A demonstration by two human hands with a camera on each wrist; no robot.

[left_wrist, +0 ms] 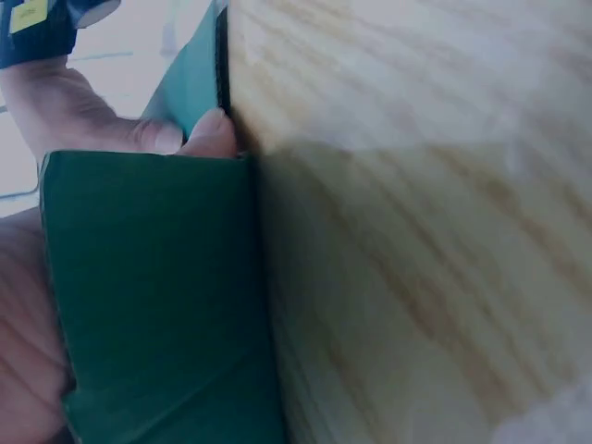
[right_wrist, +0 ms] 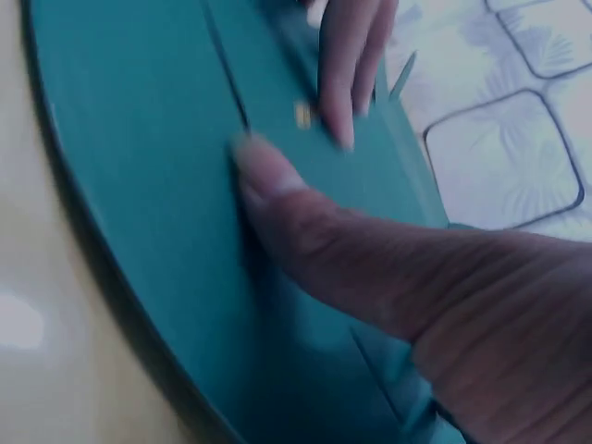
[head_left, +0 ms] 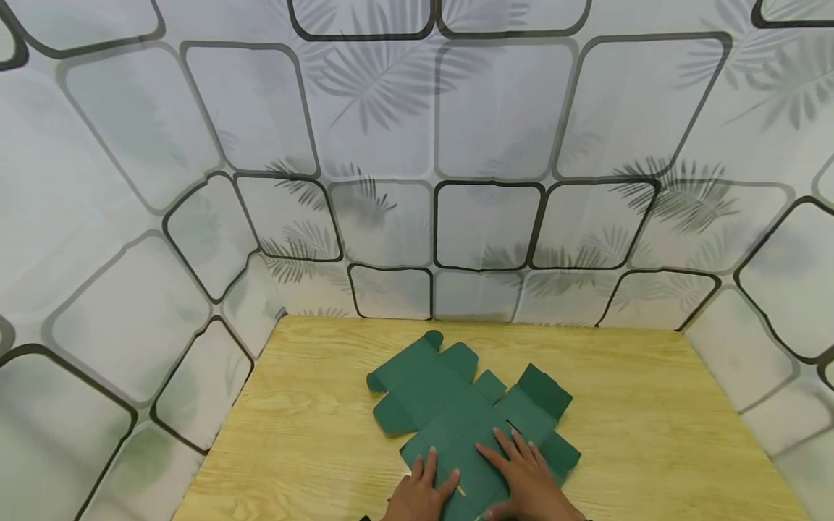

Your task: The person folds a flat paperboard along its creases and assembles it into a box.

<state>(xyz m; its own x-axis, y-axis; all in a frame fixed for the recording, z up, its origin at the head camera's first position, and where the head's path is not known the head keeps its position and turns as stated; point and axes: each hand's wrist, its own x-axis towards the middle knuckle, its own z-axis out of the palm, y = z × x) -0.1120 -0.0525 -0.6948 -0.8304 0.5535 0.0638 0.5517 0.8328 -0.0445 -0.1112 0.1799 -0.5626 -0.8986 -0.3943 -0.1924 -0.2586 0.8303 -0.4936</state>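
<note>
A flattened green cardboard box blank with several flaps lies unfolded at an angle on the table. On its near part, my left hand rests with fingers spread. To the right of it, my right hand presses on the panel, its fingers stretched forward. Between the hands, a small pale slot shows in the card. In the right wrist view, the right thumb lies along a crease. The left wrist view shows a green flap hiding part of the left hand.
The light wood-grain table extends to both sides of the card. White sheeting with rounded dark outlines and grey leaf prints rises behind the table and along both sides. A dark blue wrist strap shows in the left wrist view.
</note>
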